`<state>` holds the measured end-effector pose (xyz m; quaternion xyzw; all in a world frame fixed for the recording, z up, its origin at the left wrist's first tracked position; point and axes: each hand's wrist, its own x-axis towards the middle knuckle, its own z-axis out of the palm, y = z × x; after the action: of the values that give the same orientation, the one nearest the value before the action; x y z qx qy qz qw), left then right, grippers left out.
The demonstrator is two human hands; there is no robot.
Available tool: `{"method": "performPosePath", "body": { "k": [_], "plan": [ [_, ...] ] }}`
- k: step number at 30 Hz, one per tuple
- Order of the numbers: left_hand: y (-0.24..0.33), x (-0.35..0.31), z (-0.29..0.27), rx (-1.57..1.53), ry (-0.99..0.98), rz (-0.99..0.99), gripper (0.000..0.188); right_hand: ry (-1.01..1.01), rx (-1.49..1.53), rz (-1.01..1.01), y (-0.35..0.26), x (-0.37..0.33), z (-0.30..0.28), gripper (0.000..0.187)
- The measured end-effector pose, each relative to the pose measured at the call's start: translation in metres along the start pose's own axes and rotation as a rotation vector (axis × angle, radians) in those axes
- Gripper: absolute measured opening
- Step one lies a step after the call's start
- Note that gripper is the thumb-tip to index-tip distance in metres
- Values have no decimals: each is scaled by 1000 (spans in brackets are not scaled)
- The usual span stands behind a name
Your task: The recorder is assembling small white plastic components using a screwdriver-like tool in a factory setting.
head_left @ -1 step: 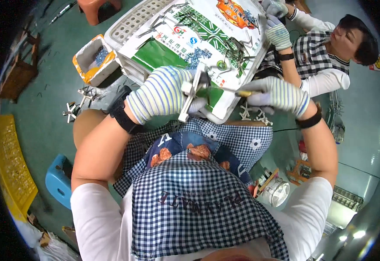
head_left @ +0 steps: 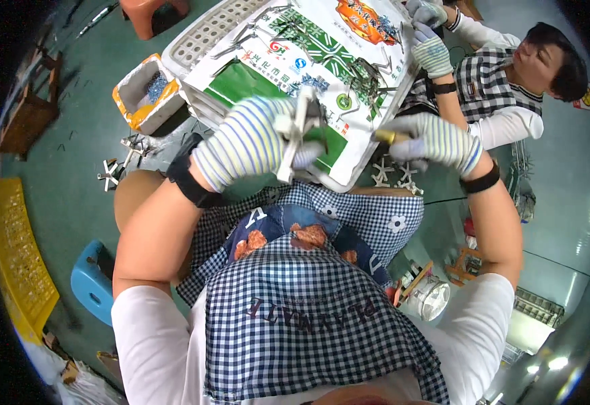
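Note:
In front of my lap, my left hand [head_left: 244, 143], in a striped knit glove, grips a white branched plastic part [head_left: 293, 131] with a dark piece on its far side. My right hand [head_left: 437, 143], gloved alike, is closed around a screwdriver-like tool with a yellowish handle [head_left: 391, 137]. The tool points left toward the white part; its shaft is blurred, and I cannot tell whether the tip touches. Beneath both hands a printed white-and-green sheet [head_left: 224, 88] covers an upturned-looking white crate. Thin metal pins [head_left: 376, 77] and small blue screws [head_left: 312, 84] lie on it.
Across to the right, a co-worker's gloved hand [head_left: 433, 54] is at the sheet's edge. A white foam box [head_left: 129, 104] with blue screws stands left of the crate [head_left: 183, 50]. White star-shaped parts [head_left: 381, 174] lie near my knees. A blue stool [head_left: 91, 283] and yellow basket [head_left: 18, 250] are left.
My left hand and the white part have shifted slightly left. The tool in my right hand has turned a little, showing more of its yellowish handle.

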<state>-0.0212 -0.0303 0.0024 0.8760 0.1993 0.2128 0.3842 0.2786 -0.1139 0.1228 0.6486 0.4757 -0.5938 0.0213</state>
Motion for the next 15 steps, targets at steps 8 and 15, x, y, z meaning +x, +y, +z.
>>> {"method": "performPosePath", "body": {
  "k": [8,15],
  "plan": [
    [-8,22,-17,-495,629,-152,39,559,-25,-197,-9,116,-17,54],
    [-20,22,-18,-301,599,-226,47,688,-427,-151,-20,184,-16,54]
  ]
}}
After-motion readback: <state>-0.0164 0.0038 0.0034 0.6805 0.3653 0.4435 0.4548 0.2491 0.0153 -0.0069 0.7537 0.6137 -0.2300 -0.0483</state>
